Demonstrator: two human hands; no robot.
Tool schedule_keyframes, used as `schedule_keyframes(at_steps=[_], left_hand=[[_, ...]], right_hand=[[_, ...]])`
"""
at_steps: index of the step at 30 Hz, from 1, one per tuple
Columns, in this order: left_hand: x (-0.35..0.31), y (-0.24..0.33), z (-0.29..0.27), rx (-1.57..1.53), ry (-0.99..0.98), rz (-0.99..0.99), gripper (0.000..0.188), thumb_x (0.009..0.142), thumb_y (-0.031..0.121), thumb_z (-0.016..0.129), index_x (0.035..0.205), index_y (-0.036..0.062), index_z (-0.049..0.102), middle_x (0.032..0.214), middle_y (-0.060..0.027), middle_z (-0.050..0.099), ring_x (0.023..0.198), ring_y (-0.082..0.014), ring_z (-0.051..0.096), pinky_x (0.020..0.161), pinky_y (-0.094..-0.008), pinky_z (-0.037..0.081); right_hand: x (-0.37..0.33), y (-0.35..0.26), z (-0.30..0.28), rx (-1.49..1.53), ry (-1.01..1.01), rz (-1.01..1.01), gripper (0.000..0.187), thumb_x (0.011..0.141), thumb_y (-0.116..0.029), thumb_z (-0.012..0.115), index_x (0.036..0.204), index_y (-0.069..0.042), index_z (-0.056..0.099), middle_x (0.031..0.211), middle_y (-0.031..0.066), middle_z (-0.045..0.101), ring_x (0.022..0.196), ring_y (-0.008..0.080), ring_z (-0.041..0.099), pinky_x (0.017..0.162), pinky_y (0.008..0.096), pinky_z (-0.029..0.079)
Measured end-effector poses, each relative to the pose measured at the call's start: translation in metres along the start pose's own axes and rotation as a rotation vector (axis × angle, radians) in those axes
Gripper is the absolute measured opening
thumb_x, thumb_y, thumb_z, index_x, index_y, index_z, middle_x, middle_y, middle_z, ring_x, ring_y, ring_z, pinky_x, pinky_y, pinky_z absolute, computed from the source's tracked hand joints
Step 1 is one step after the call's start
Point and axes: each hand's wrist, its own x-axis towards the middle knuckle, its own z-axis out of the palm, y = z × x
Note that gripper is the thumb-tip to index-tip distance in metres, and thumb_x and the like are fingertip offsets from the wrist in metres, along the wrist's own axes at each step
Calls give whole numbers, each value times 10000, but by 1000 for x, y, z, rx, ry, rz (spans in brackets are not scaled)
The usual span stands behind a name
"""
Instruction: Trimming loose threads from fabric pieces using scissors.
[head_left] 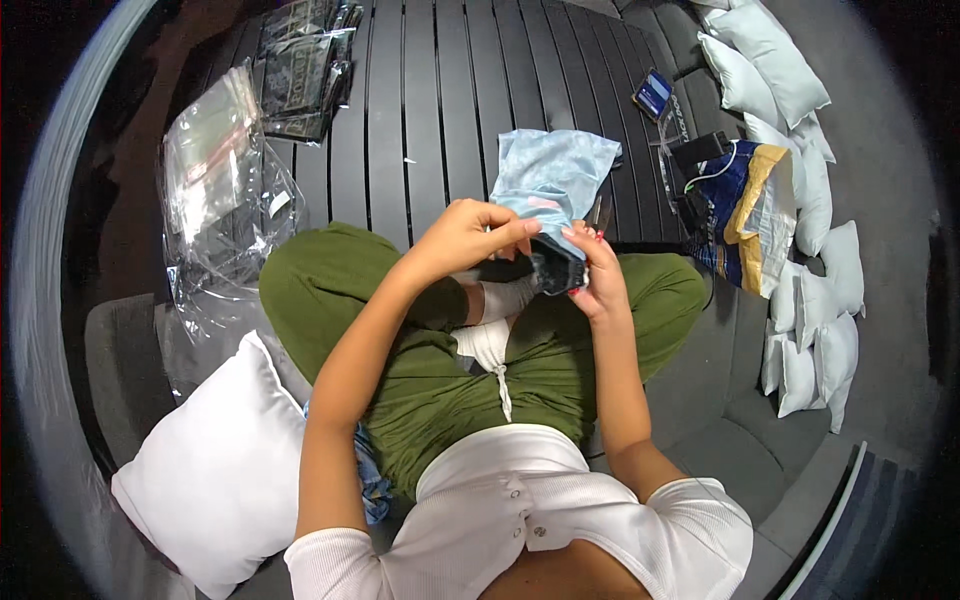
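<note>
A light blue patterned cloth (555, 165) spreads over the front edge of the dark slatted table, and its near end, bunched with a dark part (557, 268), hangs above my crossed legs. My left hand (470, 235) pinches the bunched cloth from the left, thumb and forefinger together. On the other side my right hand (600, 275) grips the dark part's right edge between thumb and fingers. A small pink patch shows on the cloth near my left fingertips. Whether the cloth is a garment or a cover, I cannot tell.
Clear plastic bags (215, 170) lie at the table's left, with dark packaged items (300, 75) behind. A blue and gold bag (750, 215) stands at the right, near a small blue box (653, 95). White pillows (740, 75) line the right; another pillow (220, 460) rests by my left arm.
</note>
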Motion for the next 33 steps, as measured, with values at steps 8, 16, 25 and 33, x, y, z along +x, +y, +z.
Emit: schedule_keyframes(at_steps=[8, 16, 25, 33], left_hand=[[-11, 14, 2, -161, 67, -119, 406, 879, 369, 468, 765, 23, 646, 719, -9, 598, 640, -56, 510, 556, -188, 404], [-21, 20, 26, -152, 261, -243, 200, 797, 181, 618, 725, -4, 599, 689, 37, 539, 647, -30, 466, 583, -192, 375], [-24, 16, 58, -702, 600, -39, 121, 820, 77, 582, 904, -10, 576, 776, -3, 593, 675, -25, 529, 536, -147, 407], [-30, 9, 80, -705, 649, -164, 103, 812, 84, 592, 873, 3, 574, 694, 1, 574, 513, -32, 537, 383, -115, 318]], right_hand=[[20, 9, 6, -74, -71, -121, 220, 795, -52, 558, 652, -129, 409, 655, -58, 445, 597, 36, 458, 567, 201, 404], [25, 12, 18, -322, -31, -186, 235, 832, -142, 561, 666, -141, 393, 607, -82, 368, 537, 13, 355, 478, 173, 309], [-19, -8, -11, -1023, -48, -285, 222, 889, -257, 461, 839, -51, 394, 648, 6, 405, 532, 52, 376, 464, 200, 346], [-61, 21, -23, -1038, -182, -319, 283, 855, -230, 524, 991, -3, 424, 683, 89, 497, 612, 161, 479, 572, 291, 400]])
